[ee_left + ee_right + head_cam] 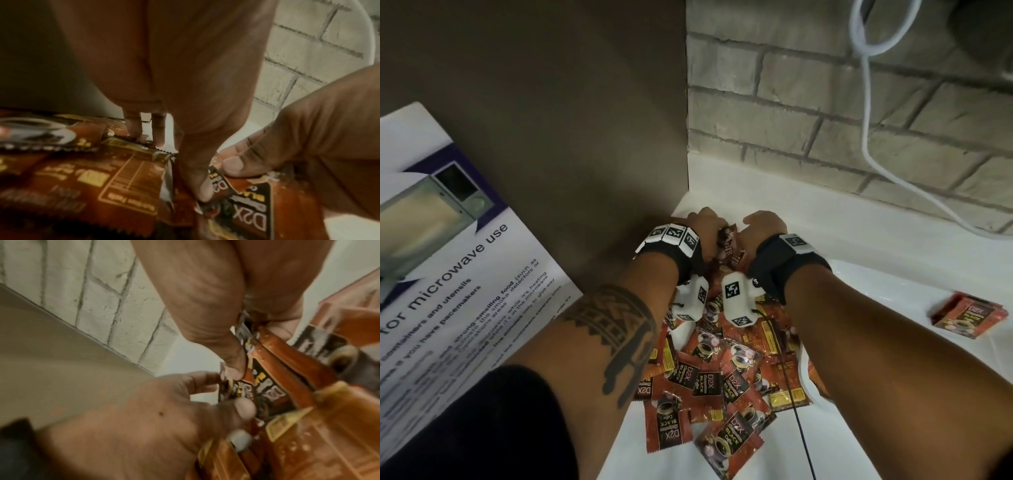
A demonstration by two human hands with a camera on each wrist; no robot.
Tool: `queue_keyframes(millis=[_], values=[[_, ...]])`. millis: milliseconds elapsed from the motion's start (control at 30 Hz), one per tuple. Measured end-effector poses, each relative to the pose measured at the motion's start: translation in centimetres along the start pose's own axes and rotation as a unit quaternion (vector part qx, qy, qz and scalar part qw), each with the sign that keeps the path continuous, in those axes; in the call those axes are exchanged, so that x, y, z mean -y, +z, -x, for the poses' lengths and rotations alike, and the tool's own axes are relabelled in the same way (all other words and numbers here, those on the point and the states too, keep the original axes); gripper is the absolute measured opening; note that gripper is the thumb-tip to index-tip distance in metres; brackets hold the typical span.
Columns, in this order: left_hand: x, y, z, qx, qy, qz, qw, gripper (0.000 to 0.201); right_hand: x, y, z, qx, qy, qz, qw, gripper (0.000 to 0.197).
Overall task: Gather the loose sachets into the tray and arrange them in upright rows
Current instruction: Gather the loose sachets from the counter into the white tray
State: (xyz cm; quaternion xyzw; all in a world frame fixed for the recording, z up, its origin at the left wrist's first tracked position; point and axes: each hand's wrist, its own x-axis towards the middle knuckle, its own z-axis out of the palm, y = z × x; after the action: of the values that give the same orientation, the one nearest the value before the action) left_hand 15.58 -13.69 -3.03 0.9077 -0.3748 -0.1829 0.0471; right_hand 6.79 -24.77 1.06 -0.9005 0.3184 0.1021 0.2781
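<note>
Red-brown "D2X Black Coffee" sachets lie in a loose heap in a white tray under my forearms. At the heap's far end both hands meet around an upright bunch of sachets. My left hand grips the bunch from the left, with its thumb on a D2X sachet and its fingers down behind. My right hand pinches the same bunch from the right between thumb and fingers. Most of the tray is hidden by sachets and arms.
A small stack of sachets lies apart on the white counter to the right. A brown panel with a microwave notice stands on the left, and a brick wall with a white cable stands behind.
</note>
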Motion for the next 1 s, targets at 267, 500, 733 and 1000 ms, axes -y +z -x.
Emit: queue_keyframes(millis=[267,500,733,1000], values=[[-0.5,-3.2,1.0,-0.082,-0.039,0.074,0.993,0.025,-2.1,-3.4,1.5,0.005,-0.005,-0.14,0.99,0.038],[3.0,-2.2,3.8,0.014,-0.147,-0.047,0.988,0.049,-1.6,-3.7,3.7,0.054,-0.072,0.02,0.996,0.039],[2.2,0.4,5.6,-0.001,-0.168,0.012,0.986,0.045,-0.7,0.8,4.7,0.156,-0.056,0.225,0.96,0.034],[2.2,0.7,5.0,0.008,-0.167,-0.026,0.986,0.062,-1.5,1.4,3.8,0.109,-0.063,0.248,0.96,0.035]])
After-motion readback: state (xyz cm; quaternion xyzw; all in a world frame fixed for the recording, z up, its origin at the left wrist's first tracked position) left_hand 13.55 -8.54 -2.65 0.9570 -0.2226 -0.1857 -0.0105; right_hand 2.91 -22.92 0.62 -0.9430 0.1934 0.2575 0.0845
